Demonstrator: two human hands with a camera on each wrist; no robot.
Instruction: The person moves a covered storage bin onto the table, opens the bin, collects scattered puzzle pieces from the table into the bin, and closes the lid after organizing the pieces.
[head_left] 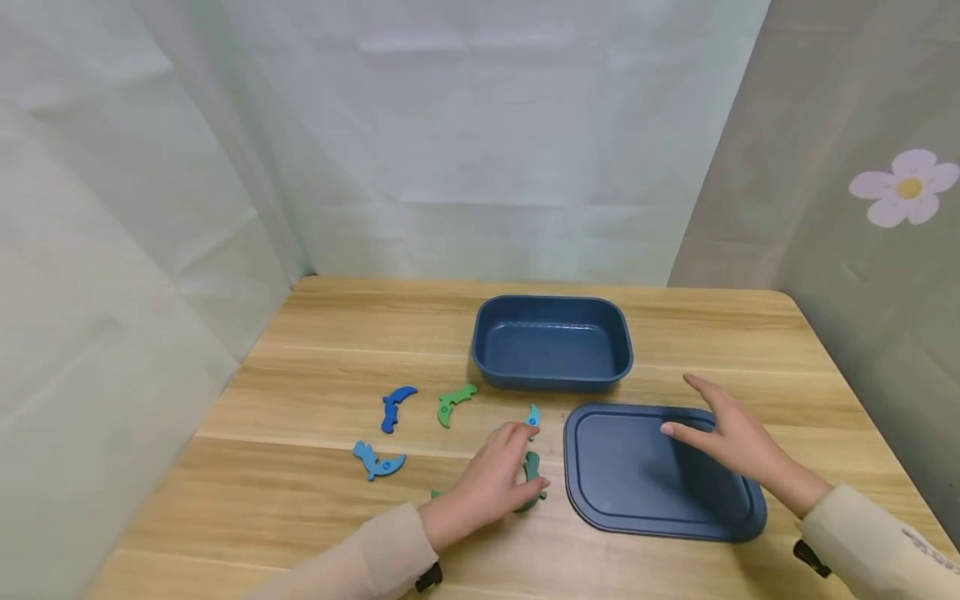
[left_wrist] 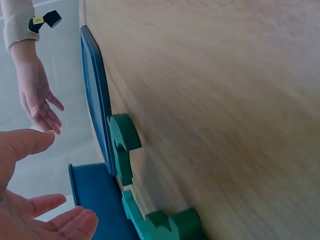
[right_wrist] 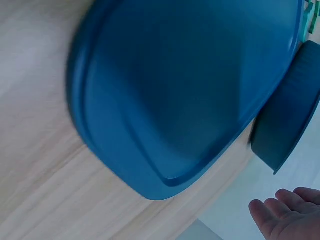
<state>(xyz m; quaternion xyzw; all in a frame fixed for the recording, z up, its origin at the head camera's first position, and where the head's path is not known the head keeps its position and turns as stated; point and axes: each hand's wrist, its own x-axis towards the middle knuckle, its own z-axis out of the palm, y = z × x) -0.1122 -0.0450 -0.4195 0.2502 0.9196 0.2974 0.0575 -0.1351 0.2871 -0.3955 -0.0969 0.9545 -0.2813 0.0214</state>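
Your left hand [head_left: 491,479] hangs open, fingers relaxed, over the dark green piece [head_left: 532,479] just left of the blue lid [head_left: 660,508]; nothing gripped. Your right hand [head_left: 731,437] is open too, fingers straight, above the lid's far-right part. Box [head_left: 552,340] sits just behind the lid. Teal piece [head_left: 532,415] near lid's far-left corner; green [head_left: 453,402], blue [head_left: 396,406] & light-blue [head_left: 377,461] pieces further left.

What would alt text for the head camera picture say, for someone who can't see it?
A person's left hand reaches over a dark green puzzle piece on a wooden table, while the right hand hovers open over a flat blue lid. An empty blue box and other scattered pieces lie nearby.
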